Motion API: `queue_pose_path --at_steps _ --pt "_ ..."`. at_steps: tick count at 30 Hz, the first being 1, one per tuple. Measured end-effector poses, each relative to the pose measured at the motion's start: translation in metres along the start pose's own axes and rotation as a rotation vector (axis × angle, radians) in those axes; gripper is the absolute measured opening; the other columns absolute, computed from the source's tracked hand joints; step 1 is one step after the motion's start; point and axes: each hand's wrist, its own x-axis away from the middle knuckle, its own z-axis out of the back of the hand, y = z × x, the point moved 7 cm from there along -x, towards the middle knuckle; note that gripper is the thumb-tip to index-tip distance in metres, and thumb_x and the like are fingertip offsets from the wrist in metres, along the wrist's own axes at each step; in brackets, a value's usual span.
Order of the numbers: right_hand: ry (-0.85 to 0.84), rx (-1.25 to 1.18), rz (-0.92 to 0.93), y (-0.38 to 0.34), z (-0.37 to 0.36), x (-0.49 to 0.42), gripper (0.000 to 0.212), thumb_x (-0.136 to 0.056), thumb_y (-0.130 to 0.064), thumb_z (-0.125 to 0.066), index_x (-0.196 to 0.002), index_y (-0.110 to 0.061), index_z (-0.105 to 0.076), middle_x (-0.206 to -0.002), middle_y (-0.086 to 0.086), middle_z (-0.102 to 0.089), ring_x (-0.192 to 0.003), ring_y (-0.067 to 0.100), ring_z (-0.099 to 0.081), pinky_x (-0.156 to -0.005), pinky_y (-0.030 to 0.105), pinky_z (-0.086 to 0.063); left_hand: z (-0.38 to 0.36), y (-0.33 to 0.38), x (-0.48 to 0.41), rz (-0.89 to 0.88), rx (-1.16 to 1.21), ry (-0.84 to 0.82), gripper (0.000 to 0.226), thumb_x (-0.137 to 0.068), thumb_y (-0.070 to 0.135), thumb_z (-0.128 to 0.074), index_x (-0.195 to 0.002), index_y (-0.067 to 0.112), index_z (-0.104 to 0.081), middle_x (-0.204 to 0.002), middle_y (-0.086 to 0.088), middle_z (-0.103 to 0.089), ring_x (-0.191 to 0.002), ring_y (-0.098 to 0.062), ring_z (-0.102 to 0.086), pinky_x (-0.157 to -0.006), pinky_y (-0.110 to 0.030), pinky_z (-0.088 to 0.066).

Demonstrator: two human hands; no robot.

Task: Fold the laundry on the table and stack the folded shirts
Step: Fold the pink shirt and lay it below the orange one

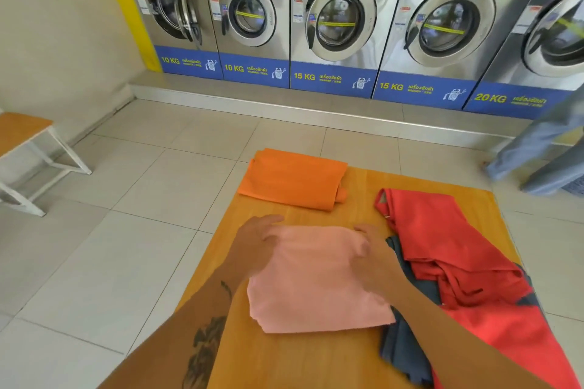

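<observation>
A folded pink shirt (317, 281) lies in the middle of the wooden table (294, 363). My left hand (257, 243) grips its far left corner, and my right hand (374, 257) holds its right edge. A folded orange shirt (292, 178) rests at the table's far left corner. To the right, an unfolded red garment (448, 240) is heaped over a dark blue one (401, 350), which pokes out beneath the pink shirt's right side.
A row of steel washing machines (341, 19) stands on a raised step beyond the table. A wooden bench with white legs (28, 148) sits at the left wall. A person's jeans-clad legs (537, 151) are at the far right on the tiled floor.
</observation>
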Motion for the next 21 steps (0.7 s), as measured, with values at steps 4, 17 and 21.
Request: queue_pose_path --at_steps 4,17,21 --pt "0.077 -0.100 -0.061 -0.021 -0.036 -0.024 0.063 -0.082 0.000 -0.053 -0.137 -0.027 -0.043 -0.127 0.005 -0.054 -0.094 0.017 -0.056 -0.063 0.024 -0.045 0.038 -0.011 -0.052 -0.054 -0.080 0.007 0.043 -0.094 0.010 -0.054 -0.130 0.032 -0.060 -0.130 0.002 -0.052 -0.122 -0.017 -0.051 -0.097 -0.020 -0.039" --pt "-0.096 0.748 0.058 -0.028 -0.134 -0.032 0.062 -0.098 -0.046 -0.024 -0.154 -0.045 0.002 -0.167 0.000 0.014 -0.153 0.026 0.008 -0.121 0.052 -0.008 -0.003 -0.078 -0.045 -0.212 -0.637 -0.051 0.060 -0.095 0.044 -0.016 -0.152 0.032 -0.031 -0.161 0.001 -0.024 -0.151 -0.020 -0.013 -0.117 -0.051 -0.023" --pt "-0.158 0.728 0.014 -0.039 -0.131 -0.042 0.064 -0.097 -0.044 -0.030 -0.155 -0.043 -0.003 -0.167 0.001 0.013 -0.153 0.026 0.006 -0.121 0.053 -0.012 0.004 -0.076 -0.061 -0.246 -0.690 -0.083 0.063 -0.093 0.049 -0.012 -0.151 0.034 -0.032 -0.160 0.000 -0.025 -0.150 -0.022 -0.015 -0.117 -0.051 -0.023"
